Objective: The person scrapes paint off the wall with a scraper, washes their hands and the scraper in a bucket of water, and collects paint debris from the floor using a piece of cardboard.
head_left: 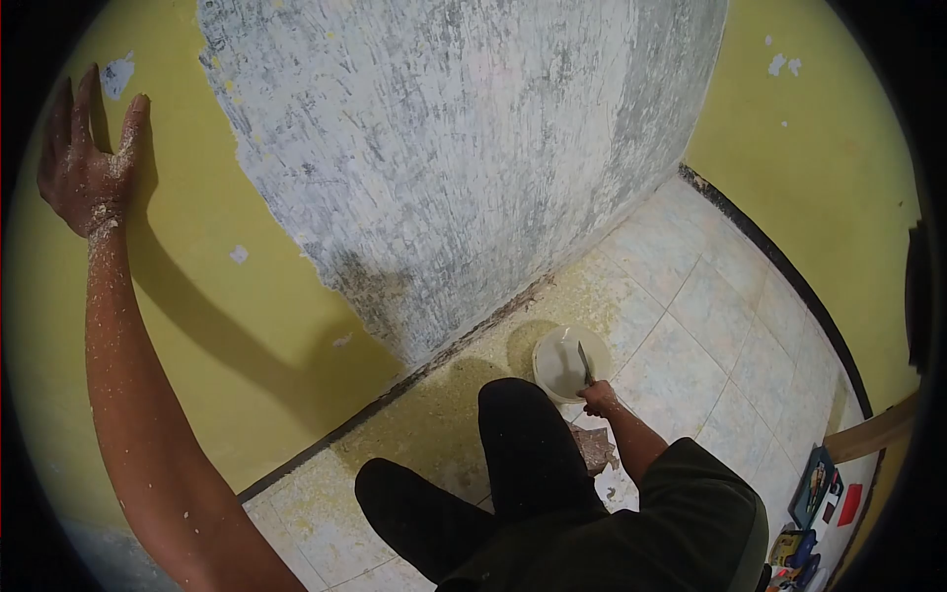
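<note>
My left hand (91, 178) is spread against the yellow wall (212, 340), fingers stretched out and dusted with pale flakes. Low on the right, my right hand (598, 398) is closed around the handle of a scraper (584, 360). Its narrow-looking metal blade points up over the opening of a white bucket (540, 367), which stands on the floor in front of my knees. Whether the blade touches the bucket's contents cannot be made out. Between the yellow parts, a wide stretch of wall (424, 128) is stripped to a patchy grey-white surface.
Yellow paint flakes litter the tiled floor (681, 360) along the wall base. A brown crumpled piece (592, 449) lies beside my right knee. At the lower right are a dark tray (813, 483), a red item (849, 503) and several other small things. Dark skirting (789, 271) edges the right wall.
</note>
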Demonstrator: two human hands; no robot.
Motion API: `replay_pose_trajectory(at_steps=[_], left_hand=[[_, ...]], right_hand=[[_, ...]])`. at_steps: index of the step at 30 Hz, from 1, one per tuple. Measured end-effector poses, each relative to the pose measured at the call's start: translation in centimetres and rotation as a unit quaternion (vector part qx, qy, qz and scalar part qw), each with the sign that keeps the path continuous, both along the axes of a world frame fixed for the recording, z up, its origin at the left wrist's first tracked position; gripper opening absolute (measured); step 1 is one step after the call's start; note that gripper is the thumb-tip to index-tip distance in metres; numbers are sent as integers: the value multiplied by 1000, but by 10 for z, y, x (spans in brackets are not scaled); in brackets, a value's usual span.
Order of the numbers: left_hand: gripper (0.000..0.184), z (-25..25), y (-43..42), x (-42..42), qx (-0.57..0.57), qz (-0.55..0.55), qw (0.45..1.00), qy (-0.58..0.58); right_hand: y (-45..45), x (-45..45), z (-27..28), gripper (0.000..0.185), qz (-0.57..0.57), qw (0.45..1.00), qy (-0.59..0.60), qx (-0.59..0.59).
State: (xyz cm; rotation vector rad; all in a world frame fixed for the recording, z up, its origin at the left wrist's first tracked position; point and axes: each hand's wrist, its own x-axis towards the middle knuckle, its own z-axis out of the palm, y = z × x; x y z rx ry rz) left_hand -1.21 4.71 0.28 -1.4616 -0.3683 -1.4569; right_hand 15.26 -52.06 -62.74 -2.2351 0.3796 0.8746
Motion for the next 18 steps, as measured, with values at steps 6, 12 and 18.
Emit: replay_pose_trajectory(at_steps=[6, 12, 18], left_hand=[[61, -2, 0, 1, -35, -45, 998, 4], [59, 0, 5, -1, -12, -4, 1000, -3], [59, 0, 6, 0, -20, -20, 1000, -4]], right_hand=[[-3, 2, -6, 35, 0, 1000, 0, 22], [-2, 3, -8, 35, -10, 1000, 16, 17], [-3, 3, -5, 35, -4, 1000, 16, 12]])
